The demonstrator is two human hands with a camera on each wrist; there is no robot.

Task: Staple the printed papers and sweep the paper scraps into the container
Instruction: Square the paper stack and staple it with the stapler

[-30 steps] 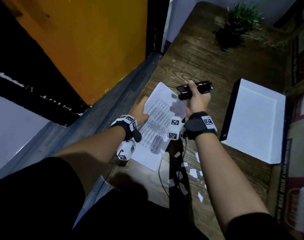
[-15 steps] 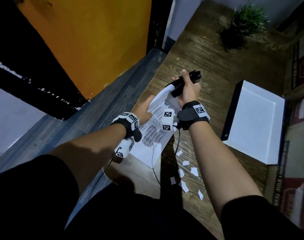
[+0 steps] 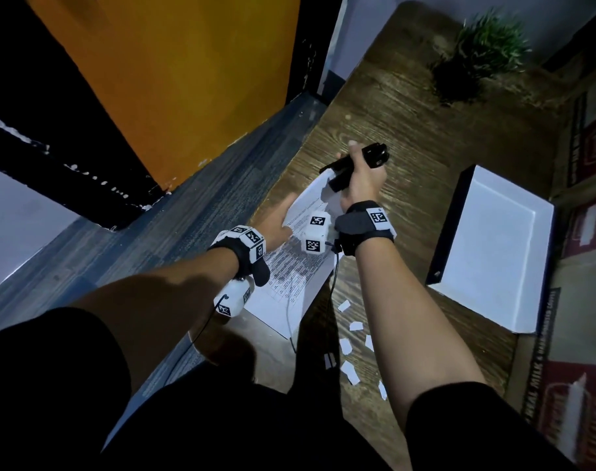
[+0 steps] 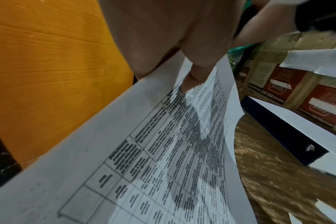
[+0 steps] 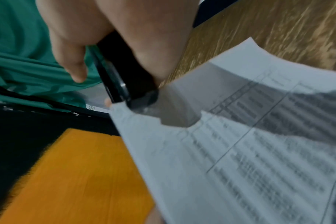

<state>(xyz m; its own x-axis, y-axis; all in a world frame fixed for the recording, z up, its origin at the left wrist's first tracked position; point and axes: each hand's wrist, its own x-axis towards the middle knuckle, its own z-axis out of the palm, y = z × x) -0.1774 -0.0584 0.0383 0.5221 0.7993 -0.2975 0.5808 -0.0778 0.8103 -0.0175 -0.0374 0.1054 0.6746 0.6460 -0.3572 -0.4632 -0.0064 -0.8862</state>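
Two hands work at a wooden table (image 3: 425, 130), with stapling judged the step in hand. Right of them lies a white container (image 3: 493, 253), shallow and holding nothing visible. Left of it the printed papers (image 3: 289, 277) lie along the table's left edge, far corner lifted. On them, the left hand (image 3: 276, 222) rests, fingers extended, one fingertip (image 4: 190, 84) pressing the print. At that raised corner, the right hand (image 3: 357, 185) is curled round a black stapler (image 3: 351, 164), its mouth set over the sheet edge. Smallest, the paper scraps (image 3: 354, 348) lie scattered near the body, right of the papers. Next move calls for a firm squeeze with the sheets kept aligned; sweeping is not yet begun
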